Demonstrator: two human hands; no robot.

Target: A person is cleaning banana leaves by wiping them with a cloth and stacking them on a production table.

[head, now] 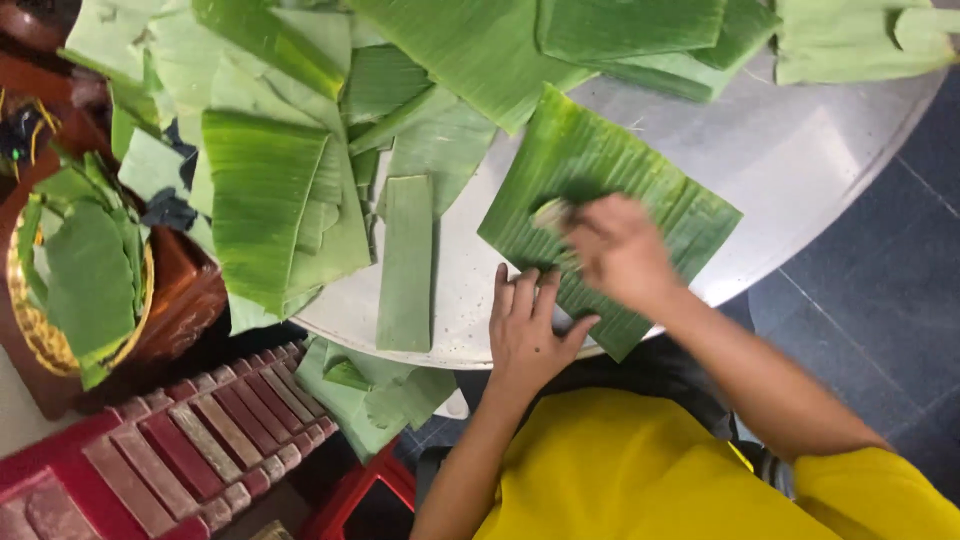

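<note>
Yellow sleeves frame two hands over a square green banana leaf piece (pixel 610 210).
Left hand (pixel 528 335) lies flat, fingers spread, on the leaf's near edge; right hand (pixel 622 250), blurred, curls around a small pale object (pixel 550 213) at the round grey desk (pixel 800 150) edge.

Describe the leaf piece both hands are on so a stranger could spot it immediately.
Start at the round grey table. At its near edge lies a squarish banana leaf piece, turned like a diamond. Unlike the heaped leaves to its left, it lies flat, with the left hand and right hand on it.
</note>
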